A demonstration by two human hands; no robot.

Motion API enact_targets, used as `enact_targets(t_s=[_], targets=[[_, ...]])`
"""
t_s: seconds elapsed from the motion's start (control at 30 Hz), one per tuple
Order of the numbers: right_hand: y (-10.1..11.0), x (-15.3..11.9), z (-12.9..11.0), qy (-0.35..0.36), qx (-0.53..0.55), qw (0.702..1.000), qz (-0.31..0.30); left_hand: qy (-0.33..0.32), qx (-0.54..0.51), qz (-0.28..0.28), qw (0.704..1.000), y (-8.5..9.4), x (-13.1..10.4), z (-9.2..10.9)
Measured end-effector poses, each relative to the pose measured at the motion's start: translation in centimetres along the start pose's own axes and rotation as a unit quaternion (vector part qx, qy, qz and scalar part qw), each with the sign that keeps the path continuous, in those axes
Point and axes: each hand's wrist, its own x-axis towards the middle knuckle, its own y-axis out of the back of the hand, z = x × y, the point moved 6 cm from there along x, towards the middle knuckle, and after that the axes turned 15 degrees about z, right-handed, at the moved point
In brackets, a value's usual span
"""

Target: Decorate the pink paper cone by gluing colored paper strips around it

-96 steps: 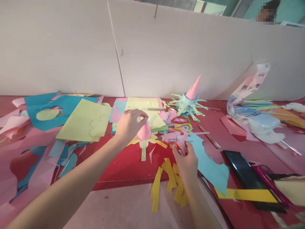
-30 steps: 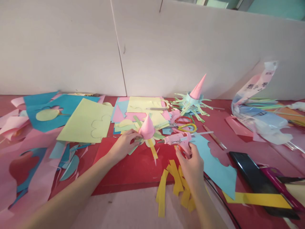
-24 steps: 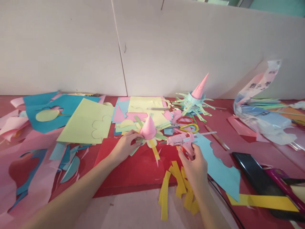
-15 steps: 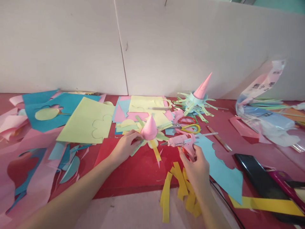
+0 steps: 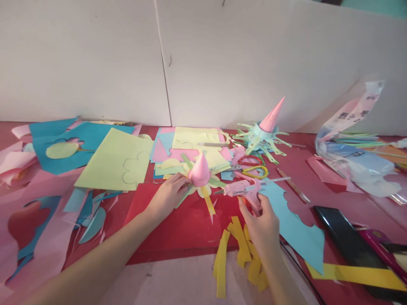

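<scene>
A pink paper cone (image 5: 200,171) stands point up on a paper flower with pale yellow petals and green and yellow strips sticking out. My left hand (image 5: 170,195) has its fingers closed on the left side of this paper flower, close to the cone's base. In my right hand (image 5: 260,216) is a pink glue gun (image 5: 243,189), gripped by its handle. Its metal nozzle points left, a short way right of the flower and apart from it. A clear glue stick juts from its back end.
Yellow paper strips (image 5: 222,262) lie near my right wrist. Behind are scissors (image 5: 254,170), a finished-looking cone flower (image 5: 262,135) and paper sheets (image 5: 117,163). A black phone (image 5: 337,233), a pencil (image 5: 294,186) and a plastic bag (image 5: 352,156) lie right. A cord (image 5: 300,271) runs beside my right forearm.
Almost nothing differs. Both hands, the cone flower and the glue gun keep their places, and the view has shifted very slightly.
</scene>
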Motion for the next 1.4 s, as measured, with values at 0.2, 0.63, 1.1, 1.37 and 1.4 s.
enact_targets(t_s=[0.2,0.63,1.1,1.37,1.4], targets=[[-0.12,-0.07,-0.06,0.001,0.003,1.000,0.000,0.014,0.016,0.001,1.000,-0.13,0.17,-0.03],[-0.13,-0.10,0.03,0.001,-0.001,1.000,-0.002,0.016,0.042,-0.001,0.999,-0.43,0.15,-0.38],[-0.16,-0.10,-0.12,0.014,0.003,1.000,0.005,-0.023,0.052,0.009,0.998,-0.50,-0.33,-0.33],[-0.18,-0.05,-0.01,0.013,0.000,1.000,0.001,-0.017,0.058,-0.001,0.998,-0.25,-0.23,0.18],[-0.21,-0.05,-0.01,0.010,0.000,1.000,-0.001,-0.025,0.058,-0.007,0.998,-0.30,-0.19,0.35]])
